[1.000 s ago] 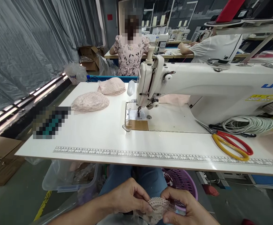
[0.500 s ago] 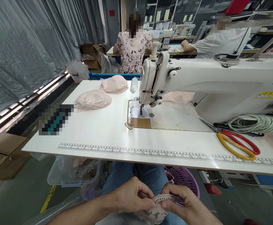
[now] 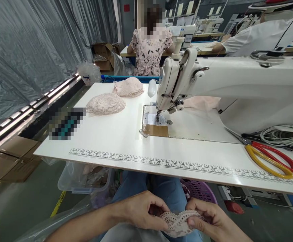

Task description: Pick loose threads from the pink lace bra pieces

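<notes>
Low over my lap, in front of the table's near edge, both hands hold a pale pink lace piece [image 3: 179, 223] with a scalloped, holed border. My left hand [image 3: 146, 211] pinches its left end between thumb and fingers. My right hand [image 3: 209, 218] grips the right end, thumb on top of the border. On the white table [image 3: 113, 131] lie two stacks of similar pieces, a lace stack [image 3: 106, 103] and a smoother pink stack [image 3: 128, 87]. The sewing machine [image 3: 176, 80] stands right of them, pale pink fabric [image 3: 202, 102] behind its needle area.
Scissors [image 3: 269, 159] with red and yellow handles lie at the table's right, beside a coiled cable [image 3: 285, 135]. A printed ruler [image 3: 161, 162] runs along the front edge. Below are a clear plastic bin [image 3: 73, 181] and a purple basket [image 3: 202, 191]. Two people sit ahead.
My hands have moved apart, and more of the lace border shows stretched between them. The view has turned slightly right and the table scene has shifted.
</notes>
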A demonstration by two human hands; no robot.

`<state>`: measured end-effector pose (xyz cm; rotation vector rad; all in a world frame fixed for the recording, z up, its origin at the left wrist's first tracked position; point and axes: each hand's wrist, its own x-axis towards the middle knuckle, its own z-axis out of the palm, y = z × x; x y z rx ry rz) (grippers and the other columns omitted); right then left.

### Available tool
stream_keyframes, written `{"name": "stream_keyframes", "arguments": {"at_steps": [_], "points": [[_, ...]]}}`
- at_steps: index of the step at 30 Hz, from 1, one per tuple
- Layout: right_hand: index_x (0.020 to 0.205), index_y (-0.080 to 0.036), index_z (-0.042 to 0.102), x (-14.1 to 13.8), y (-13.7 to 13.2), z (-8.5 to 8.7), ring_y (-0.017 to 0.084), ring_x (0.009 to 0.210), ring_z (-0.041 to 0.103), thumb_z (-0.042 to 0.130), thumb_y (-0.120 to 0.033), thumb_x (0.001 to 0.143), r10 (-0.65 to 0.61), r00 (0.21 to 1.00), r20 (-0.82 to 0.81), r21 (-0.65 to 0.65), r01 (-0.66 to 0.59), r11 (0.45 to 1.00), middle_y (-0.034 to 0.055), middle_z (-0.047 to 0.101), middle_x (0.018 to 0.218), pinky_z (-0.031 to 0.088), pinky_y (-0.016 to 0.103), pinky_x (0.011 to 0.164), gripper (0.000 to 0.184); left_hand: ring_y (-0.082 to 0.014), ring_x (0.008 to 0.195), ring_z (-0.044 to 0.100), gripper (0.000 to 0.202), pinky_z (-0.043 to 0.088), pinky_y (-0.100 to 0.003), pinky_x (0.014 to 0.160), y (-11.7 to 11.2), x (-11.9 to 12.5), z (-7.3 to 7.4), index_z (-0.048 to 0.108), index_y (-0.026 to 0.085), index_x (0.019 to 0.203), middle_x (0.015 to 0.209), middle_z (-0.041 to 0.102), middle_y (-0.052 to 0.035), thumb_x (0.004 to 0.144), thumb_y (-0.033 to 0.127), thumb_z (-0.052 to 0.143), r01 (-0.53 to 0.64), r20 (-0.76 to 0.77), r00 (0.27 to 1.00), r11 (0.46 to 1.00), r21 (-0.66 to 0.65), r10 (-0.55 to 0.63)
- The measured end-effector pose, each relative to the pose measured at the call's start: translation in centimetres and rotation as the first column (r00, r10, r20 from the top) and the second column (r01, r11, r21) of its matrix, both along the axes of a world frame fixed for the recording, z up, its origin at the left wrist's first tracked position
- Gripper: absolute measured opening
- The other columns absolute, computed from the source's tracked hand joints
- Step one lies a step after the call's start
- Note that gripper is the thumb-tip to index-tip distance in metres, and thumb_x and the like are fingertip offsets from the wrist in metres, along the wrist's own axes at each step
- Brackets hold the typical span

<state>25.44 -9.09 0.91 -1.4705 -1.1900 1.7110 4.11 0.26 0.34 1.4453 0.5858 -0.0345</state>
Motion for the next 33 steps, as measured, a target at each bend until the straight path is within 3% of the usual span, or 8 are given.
{"name": "stream_keyframes", "arguments": {"at_steps": [3, 7, 11, 20, 24, 27, 30, 33], "points": [[0.068, -0.019, 0.056, -0.1, 0.0, 0.0, 0.012, 0.058, 0.038, 0.062, -0.06, 0.076, -0.005, 1.0, 0.0, -0.003, 0.005, 1.0, -0.0034, 0.045, 0.061, 0.031, 0.023, 0.055, 0.042, -0.0105, 0.064, 0.045, 0.038, 0.033, -0.02, 0.054, -0.2, 0.0, -0.3, 0.072, 0.014, 0.091, 0.07, 0.055, 0.0002, 0.061, 0.037, 0.075, -0.036, 0.027, 0.999, 0.999, -0.015, 0.036], [0.069, -0.018, 0.058, -0.1, 0.0, -0.2, 0.012, 0.059, 0.039, 0.063, -0.059, 0.076, 0.0, 1.0, 0.017, -0.005, 0.0, 1.0, -0.0029, 0.048, 0.062, 0.031, 0.023, 0.056, 0.042, -0.0093, 0.062, 0.046, 0.031, 0.033, -0.02, 0.054, -0.5, 0.1, -0.9, 0.074, 0.014, 0.082, 0.071, 0.054, -0.0002, 0.063, 0.038, 0.075, -0.078, 0.07, 0.995, 0.997, 0.001, 0.077], [0.069, -0.017, 0.059, -0.1, 0.0, -0.4, 0.011, 0.057, 0.036, 0.061, -0.06, 0.077, -0.008, 1.0, 0.016, -0.018, 0.008, 1.0, -0.0036, 0.045, 0.06, 0.029, 0.022, 0.055, 0.044, -0.0124, 0.07, 0.054, 0.03, 0.041, -0.021, 0.065, -0.6, 0.2, -1.2, 0.075, 0.014, 0.078, 0.076, 0.062, -0.0038, 0.067, 0.042, 0.072, -0.109, 0.099, 0.988, 0.992, -0.064, 0.115], [0.071, -0.016, 0.06, -0.6, 0.0, 0.2, 0.012, 0.059, 0.039, 0.058, -0.062, 0.077, 0.02, 0.999, 0.043, -0.016, -0.019, 1.0, -0.0019, 0.048, 0.061, 0.032, 0.023, 0.056, 0.047, -0.0108, 0.06, 0.051, 0.048, 0.043, -0.022, 0.064, -0.2, -0.6, -0.5, 0.075, 0.016, 0.08, 0.064, 0.064, -0.0014, 0.059, 0.058, 0.073, -0.11, -0.043, 0.994, 0.962, -0.251, 0.102], [0.07, -0.017, 0.058, -0.8, 0.1, 0.2, 0.012, 0.059, 0.037, 0.058, -0.06, 0.079, 0.017, 1.0, 0.016, -0.013, -0.016, 1.0, -0.0025, 0.045, 0.061, 0.031, 0.023, 0.055, 0.045, -0.0103, 0.06, 0.05, 0.049, 0.042, -0.022, 0.065, -0.1, -0.8, -0.1, 0.074, 0.016, 0.088, 0.068, 0.065, -0.0017, 0.059, 0.056, 0.074, -0.102, -0.021, 0.995, 0.951, -0.292, 0.1], [0.071, -0.017, 0.058, -1.2, 0.2, 0.2, 0.012, 0.058, 0.037, 0.057, -0.06, 0.079, 0.041, 0.999, 0.017, 0.009, -0.042, 0.999, -0.0019, 0.047, 0.061, 0.029, 0.024, 0.055, 0.044, -0.0092, 0.058, 0.046, 0.055, 0.038, -0.021, 0.06, -0.4, -0.3, 0.0, 0.074, 0.016, 0.091, 0.065, 0.061, 0.0007, 0.049, 0.051, 0.081, -0.094, -0.032, 0.996, 0.941, -0.325, 0.089], [0.07, -0.017, 0.058, -1.7, 0.2, 0.4, 0.012, 0.056, 0.033, 0.054, -0.062, 0.081, 0.055, 0.995, 0.079, 0.035, -0.058, 0.998, -0.0025, 0.044, 0.059, 0.025, 0.024, 0.052, 0.046, -0.0076, 0.055, 0.042, 0.057, 0.033, -0.02, 0.054, -0.8, 0.5, 0.1, 0.074, 0.013, 0.086, 0.061, 0.056, 0.0018, 0.042, 0.048, 0.084, -0.123, -0.065, 0.992, 0.948, -0.293, 0.109], [0.068, -0.019, 0.061, -2.1, 0.0, 1.0, 0.012, 0.055, 0.031, 0.051, -0.063, 0.082, 0.044, 0.977, 0.21, 0.066, -0.059, 0.996, -0.0029, 0.041, 0.056, 0.023, 0.025, 0.052, 0.047, -0.0075, 0.054, 0.042, 0.053, 0.032, -0.021, 0.052, -1.1, 1.1, 0.0, 0.073, 0.009, 0.079, 0.061, 0.057, -0.0007, 0.05, 0.054, 0.079, -0.157, -0.083, 0.987, 0.954, -0.255, 0.14]]}}
